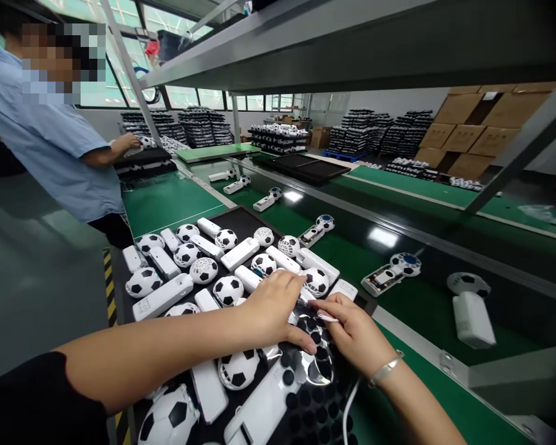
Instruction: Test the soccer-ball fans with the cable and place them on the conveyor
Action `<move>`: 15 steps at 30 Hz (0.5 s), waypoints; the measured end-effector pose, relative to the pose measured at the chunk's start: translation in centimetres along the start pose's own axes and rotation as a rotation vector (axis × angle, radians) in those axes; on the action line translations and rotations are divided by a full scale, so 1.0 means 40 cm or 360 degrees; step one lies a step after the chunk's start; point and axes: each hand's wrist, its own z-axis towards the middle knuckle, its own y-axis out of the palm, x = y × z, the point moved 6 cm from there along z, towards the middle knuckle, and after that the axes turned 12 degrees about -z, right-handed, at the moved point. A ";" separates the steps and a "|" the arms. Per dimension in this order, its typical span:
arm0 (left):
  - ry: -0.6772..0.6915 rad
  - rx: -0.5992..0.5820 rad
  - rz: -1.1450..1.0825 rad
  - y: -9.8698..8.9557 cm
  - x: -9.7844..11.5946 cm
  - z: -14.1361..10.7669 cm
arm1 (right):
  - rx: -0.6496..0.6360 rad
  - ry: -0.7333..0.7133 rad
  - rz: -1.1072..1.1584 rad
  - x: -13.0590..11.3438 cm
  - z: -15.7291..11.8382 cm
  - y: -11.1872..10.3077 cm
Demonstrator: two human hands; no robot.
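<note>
Many football-topped units [238,371] are crowding the black tray [238,217], with a clear sheet [323,357] lying loosely among them. The left hand [275,309] is holding its thumb spread from its fingers, any grip beneath being hidden, while the right hand [354,330] is pinching a slim white piece [327,317] in its fingers; a careless tug could be dragging the sheet's black dots [288,377] astray, and the nearby white cable [349,409] could be snagging.

We are in a factory's assembly hall, where white devices with football-patterned heads [262,203] dot a green conveyor belt [426,321] beside a long metal shelf [306,59]. A worker in a blue shirt [60,154] stands at left, stacked trays [280,144] and brown cardboard cartons [495,139] rise behind, and yellow-and-black striped tape [110,287] runs at lower left.
</note>
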 end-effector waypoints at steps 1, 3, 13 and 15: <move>0.0005 0.0013 -0.0003 0.001 0.000 0.001 | -0.0045 0.0015 0.0008 0.000 0.003 0.001; 0.0011 0.0031 -0.0013 0.003 -0.001 0.003 | -0.0129 0.0072 0.0006 -0.001 0.009 0.001; 0.0013 0.0125 -0.0098 0.013 -0.019 0.004 | -0.0553 0.0408 -0.0232 -0.021 0.094 -0.010; 0.0020 0.0122 -0.0091 0.015 -0.019 0.005 | -0.0670 0.0410 -0.0176 -0.017 0.104 -0.003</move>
